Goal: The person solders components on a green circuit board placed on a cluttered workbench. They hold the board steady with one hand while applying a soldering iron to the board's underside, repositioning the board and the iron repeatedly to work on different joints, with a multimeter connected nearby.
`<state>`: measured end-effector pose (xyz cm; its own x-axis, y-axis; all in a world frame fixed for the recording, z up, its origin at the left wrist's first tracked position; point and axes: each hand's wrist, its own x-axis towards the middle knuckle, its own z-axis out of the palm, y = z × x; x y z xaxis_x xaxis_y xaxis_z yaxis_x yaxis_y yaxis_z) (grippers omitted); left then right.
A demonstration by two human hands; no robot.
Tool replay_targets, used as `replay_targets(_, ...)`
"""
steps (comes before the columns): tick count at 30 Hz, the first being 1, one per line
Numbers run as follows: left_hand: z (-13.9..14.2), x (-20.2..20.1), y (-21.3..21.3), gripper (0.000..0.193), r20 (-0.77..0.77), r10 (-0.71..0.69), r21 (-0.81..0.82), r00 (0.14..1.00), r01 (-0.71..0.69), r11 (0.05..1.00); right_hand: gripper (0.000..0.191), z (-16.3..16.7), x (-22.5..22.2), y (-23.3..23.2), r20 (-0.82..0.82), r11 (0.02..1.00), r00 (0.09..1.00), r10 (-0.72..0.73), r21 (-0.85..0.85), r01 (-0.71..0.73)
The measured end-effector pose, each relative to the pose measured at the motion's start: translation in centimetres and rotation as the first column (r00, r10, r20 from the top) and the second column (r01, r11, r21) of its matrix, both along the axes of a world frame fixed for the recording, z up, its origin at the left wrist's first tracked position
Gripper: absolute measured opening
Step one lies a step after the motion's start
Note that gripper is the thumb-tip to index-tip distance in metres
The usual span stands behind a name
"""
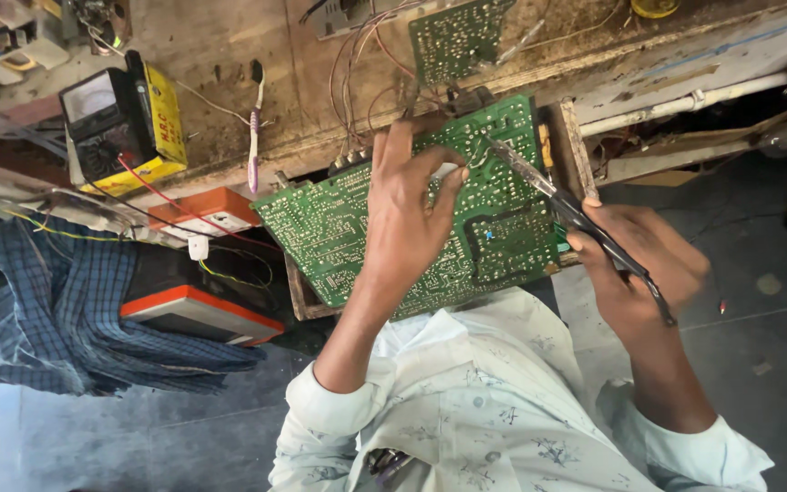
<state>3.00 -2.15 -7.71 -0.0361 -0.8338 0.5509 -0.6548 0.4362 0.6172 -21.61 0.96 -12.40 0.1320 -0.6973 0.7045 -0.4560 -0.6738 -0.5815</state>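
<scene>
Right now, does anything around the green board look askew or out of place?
Yes: the green circuit board sits tilted, overhanging the bench edge. A toothbrush lies among the tools, bristles toward the edge, odd company for a yellow meter.
</scene>
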Motion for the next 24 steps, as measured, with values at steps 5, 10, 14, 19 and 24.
replay_targets(5,-0.1,0.4,-0.1,0.011,-0.001,-0.008,0.014,1.000,0.008,1.000,0.028,0.0,0.3,0.2,-0.001,1.000,1.000,-0.010,0.005,0.010)
replay_targets(10,-0.6,1.0,-0.1,0.010,-0.015,-0.035,0.027,0.999,0.035,0.999,0.028,0.9,0.7,0.9,-0.006,0.999,1.000,-0.013,0.040,0.014)
replay_targets(14,-0.6,1.4,0.2,0.012,-0.048,-0.047,0.045,0.998,0.049,0.998,0.029,1.3,1.0,1.2,0.023,0.997,0.999,-0.047,0.057,0.045)
replay_targets(19,0.6,2.6,1.7,0.011,-0.108,-0.080,0.013,0.991,0.082,0.997,0.027,1.1,1.0,2.7,-0.014,0.998,0.999,-0.037,0.042,0.037)
replay_targets(24,0.9,7.6,5.8,0.016,-0.175,-0.190,0.036,0.966,0.199,0.979,0.032,-1.2,-0.9,2.4,0.112,0.878,0.987,0.117,0.452,-0.156)
